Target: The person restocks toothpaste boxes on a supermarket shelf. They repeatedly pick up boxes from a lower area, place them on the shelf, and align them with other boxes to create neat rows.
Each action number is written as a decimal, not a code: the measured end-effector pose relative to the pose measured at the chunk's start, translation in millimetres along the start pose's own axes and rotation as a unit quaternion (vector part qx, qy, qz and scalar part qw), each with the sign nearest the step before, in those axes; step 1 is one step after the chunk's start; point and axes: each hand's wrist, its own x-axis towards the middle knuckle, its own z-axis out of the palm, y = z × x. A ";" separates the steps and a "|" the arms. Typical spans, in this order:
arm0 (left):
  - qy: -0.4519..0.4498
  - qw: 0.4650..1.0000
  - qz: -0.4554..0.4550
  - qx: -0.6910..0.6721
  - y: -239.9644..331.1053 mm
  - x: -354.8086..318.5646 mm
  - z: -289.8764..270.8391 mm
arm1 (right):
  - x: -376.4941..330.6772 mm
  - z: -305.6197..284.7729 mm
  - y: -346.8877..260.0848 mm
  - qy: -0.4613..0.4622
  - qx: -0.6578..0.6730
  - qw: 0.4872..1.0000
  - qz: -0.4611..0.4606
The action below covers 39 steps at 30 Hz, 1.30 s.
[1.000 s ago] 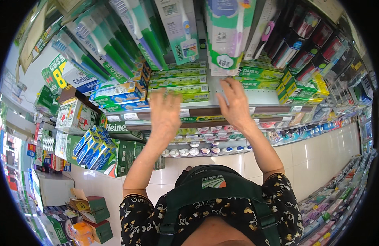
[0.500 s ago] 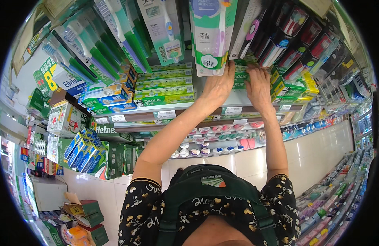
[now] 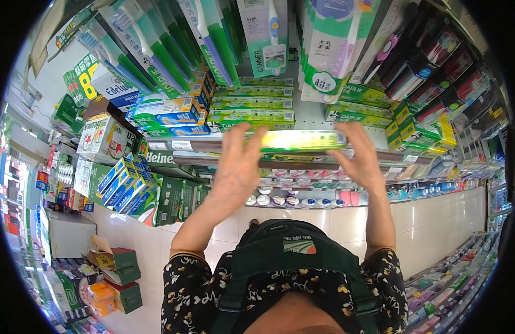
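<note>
A yellow-green toothpaste box (image 3: 302,140) lies lengthwise between my hands, in front of the shelf edge. My left hand (image 3: 238,161) is at its left end, fingers bent around that end. My right hand (image 3: 362,157) closes on the right end, thumb below and fingers above. Behind it on the shelf, green toothpaste boxes (image 3: 251,118) are stacked to the left. Another stack of green boxes (image 3: 359,114) stands behind my right hand. Glare washes out part of the held box's face.
Packaged toothbrushes (image 3: 335,50) hang low over the shelf. Blue-and-white toothpaste boxes (image 3: 164,114) stand at left, yellow-green boxes (image 3: 422,133) at right. Bottles (image 3: 291,199) line a lower shelf. Cartons (image 3: 119,267) sit on the floor at left.
Both hands have drawn back from the right-hand stack under the toothbrushes, the left one moving leftward. A toothpaste box is now between them. The view has shifted slightly.
</note>
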 end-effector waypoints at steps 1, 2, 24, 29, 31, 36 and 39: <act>-0.006 1.000 -0.018 0.010 -11.9 -4.6 -7.1 | 3.7 11.9 -5.7 -0.012 0.030 0.999 0.006; -0.009 0.999 -0.033 0.006 -22.5 -6.4 -11.3 | 8.0 22.9 -11.3 -0.009 0.041 0.999 0.009; 0.004 0.977 0.036 0.208 -80.8 11.7 -2.5 | 45.1 84.8 -7.6 0.021 0.042 0.998 0.042; 0.006 0.981 0.025 0.194 -76.5 16.8 4.0 | 44.4 83.6 -0.7 0.014 0.038 0.997 0.068; 0.005 0.982 0.015 0.191 -77.4 17.0 3.0 | 44.6 87.4 0.0 0.019 0.040 0.997 0.057; -0.011 0.964 0.014 0.266 -83.8 8.8 6.1 | 45.7 95.8 -5.8 -0.004 0.031 0.997 0.068; -0.016 0.955 0.014 0.295 -84.2 6.6 9.3 | 46.0 96.0 -8.5 -0.009 -0.021 0.998 0.058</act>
